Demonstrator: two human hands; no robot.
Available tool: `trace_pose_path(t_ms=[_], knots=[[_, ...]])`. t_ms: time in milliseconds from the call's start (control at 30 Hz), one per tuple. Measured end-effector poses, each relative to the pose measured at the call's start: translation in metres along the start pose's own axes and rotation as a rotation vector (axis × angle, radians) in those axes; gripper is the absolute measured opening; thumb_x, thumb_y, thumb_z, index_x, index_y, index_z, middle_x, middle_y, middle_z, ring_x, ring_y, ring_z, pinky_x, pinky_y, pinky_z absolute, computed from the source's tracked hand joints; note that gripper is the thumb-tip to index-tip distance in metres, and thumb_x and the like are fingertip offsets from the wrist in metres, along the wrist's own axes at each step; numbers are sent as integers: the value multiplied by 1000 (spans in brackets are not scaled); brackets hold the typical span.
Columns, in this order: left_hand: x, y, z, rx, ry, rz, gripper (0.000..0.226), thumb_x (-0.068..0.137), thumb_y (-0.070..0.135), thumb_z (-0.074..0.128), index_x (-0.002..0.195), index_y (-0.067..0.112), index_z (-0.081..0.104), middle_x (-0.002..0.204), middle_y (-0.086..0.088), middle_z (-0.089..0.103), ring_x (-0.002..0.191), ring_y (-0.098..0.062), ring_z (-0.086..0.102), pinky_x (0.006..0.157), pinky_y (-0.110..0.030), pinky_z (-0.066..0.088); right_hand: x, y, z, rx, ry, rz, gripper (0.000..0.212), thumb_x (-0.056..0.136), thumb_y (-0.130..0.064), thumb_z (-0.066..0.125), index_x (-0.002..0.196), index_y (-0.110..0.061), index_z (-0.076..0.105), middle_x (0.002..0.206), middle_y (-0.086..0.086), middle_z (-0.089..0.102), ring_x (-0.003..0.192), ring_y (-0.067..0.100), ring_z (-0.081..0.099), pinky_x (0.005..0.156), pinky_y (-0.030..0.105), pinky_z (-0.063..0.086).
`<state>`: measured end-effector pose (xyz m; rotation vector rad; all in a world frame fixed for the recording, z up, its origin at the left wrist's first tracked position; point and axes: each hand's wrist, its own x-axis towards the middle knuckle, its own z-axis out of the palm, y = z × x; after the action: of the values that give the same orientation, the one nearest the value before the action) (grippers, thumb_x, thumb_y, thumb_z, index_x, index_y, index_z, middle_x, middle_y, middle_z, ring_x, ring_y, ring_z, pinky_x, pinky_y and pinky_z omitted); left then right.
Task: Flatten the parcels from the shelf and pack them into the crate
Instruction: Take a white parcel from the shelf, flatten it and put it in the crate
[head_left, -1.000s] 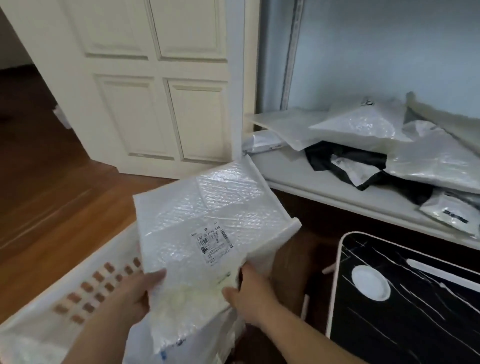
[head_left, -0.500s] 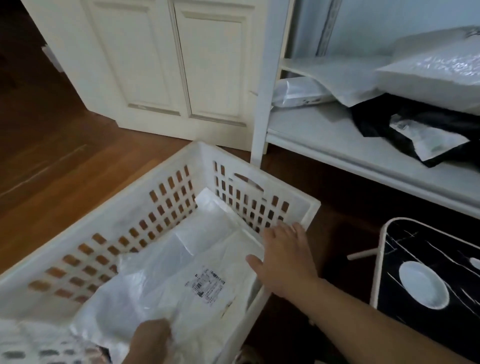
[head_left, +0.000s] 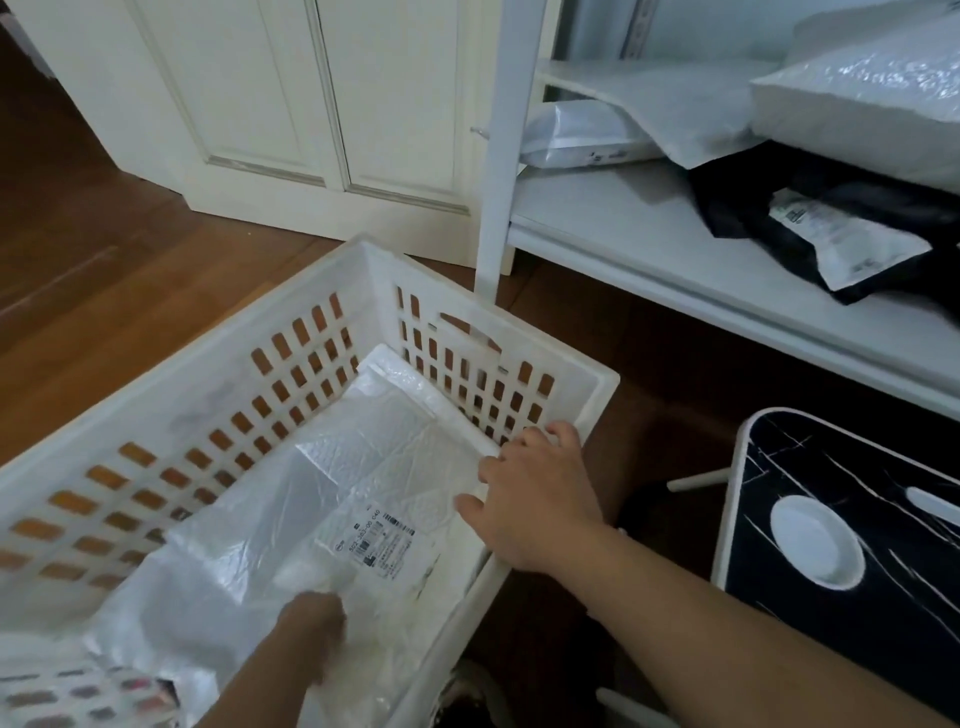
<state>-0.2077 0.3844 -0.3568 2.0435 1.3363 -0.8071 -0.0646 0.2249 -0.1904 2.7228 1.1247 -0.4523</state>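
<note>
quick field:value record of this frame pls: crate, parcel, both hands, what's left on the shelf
crate: white slotted plastic crate on wood floor
parcel: clear bubble-wrap mailer with printed label, lying inside crate
left hand: left hand on mailer's near end; grip unclear
right hand: right hand open, fingers spread at crate's right rim beside mailer
shelf: white shelf holds white padded mailer, black poly bag, grey poly bag

I see the crate (head_left: 597, 389) on the floor (head_left: 104, 270), left of and before the shelf (head_left: 649, 244). A parcel (head_left: 363, 488) lies inside it. More parcels (head_left: 857, 104) sit on the shelf. A door (head_left: 311, 104) stands behind the crate, a tray (head_left: 831, 519) to its right.
</note>
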Motion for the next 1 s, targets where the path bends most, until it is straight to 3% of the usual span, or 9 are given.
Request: trace_pose_path(t_ms=[133, 200, 300, 367, 467, 600, 733, 900, 1000], knots=[[-14, -11, -13, 95, 323, -70, 45, 88, 26, 53, 127, 4, 51, 130, -16, 50, 120, -30, 48, 95, -32, 40, 1, 0, 1, 2, -4, -4, 57, 95, -60, 27, 120, -21, 59, 119, 4, 58, 118, 24, 43, 113, 49, 14], [-22, -11, -14, 204, 461, 52, 78, 84, 48, 57, 142, 1, 32, 143, -19, 37, 131, -35, 36, 103, -45, 31, 2, -1, 1, 2, -3, -1, 57, 95, -60, 27, 122, -21, 59, 121, 4, 58, 119, 24, 43, 113, 50, 13], [-23, -1, -1, 441, 147, 456, 114, 55, 100, 18, 142, 42, -27, 149, -3, -38, 143, -29, -25, 110, -64, 9, 3, -1, 2, 1, 2, -2, 58, 94, -62, 26, 123, -22, 59, 122, 3, 58, 120, 23, 43, 113, 49, 13], [-16, 6, 5, 566, -45, 513, 129, 17, 101, -11, 134, 52, -32, 138, 4, -52, 136, -27, -37, 105, -71, 8, 3, -1, 4, 5, 10, -2, 58, 94, -62, 26, 121, -23, 59, 122, 2, 58, 120, 23, 43, 112, 49, 13], [-3, 11, 9, 671, -86, 448, 133, 12, 99, -7, 136, 55, -28, 140, 6, -51, 136, -27, -38, 104, -74, 8, 5, -1, 7, 4, 24, 1, 58, 94, -63, 27, 122, -24, 58, 123, 2, 58, 121, 23, 44, 112, 49, 12], [6, 21, 10, 683, -119, 350, 111, 57, 96, 32, 141, 50, -22, 143, 4, -48, 137, -29, -37, 103, -74, 11, 6, 0, 9, 13, 51, 2, 58, 93, -63, 27, 124, -24, 56, 127, 3, 56, 124, 24, 41, 112, 50, 11], [10, 42, 4, 639, -145, 329, 102, 73, 76, 54, 149, 44, -7, 153, 1, -35, 142, -36, -26, 105, -73, 19, 4, 3, 10, 61, 94, -14, 61, 94, -63, 26, 129, -23, 53, 137, 3, 51, 134, 24, 33, 114, 50, 5], [-22, 108, -48, 493, 113, 478, 80, 89, 54, 54, 153, 28, 14, 162, -6, -4, 146, -34, 12, 113, -52, 30, -10, 24, 5, 419, 78, -90, 65, 96, -63, 29, 150, -27, 25, 161, -2, 14, 148, 14, -4, 118, 39, -13], [-66, 144, -78, 386, 329, 652, 70, 93, 50, 49, 152, 23, 21, 161, -5, 12, 142, -26, 30, 110, -42, 38, -39, 56, 5, 478, 169, -15, 67, 97, -60, 32, 153, -24, 20, 162, -3, 9, 148, 11, -3, 120, 36, -8]])
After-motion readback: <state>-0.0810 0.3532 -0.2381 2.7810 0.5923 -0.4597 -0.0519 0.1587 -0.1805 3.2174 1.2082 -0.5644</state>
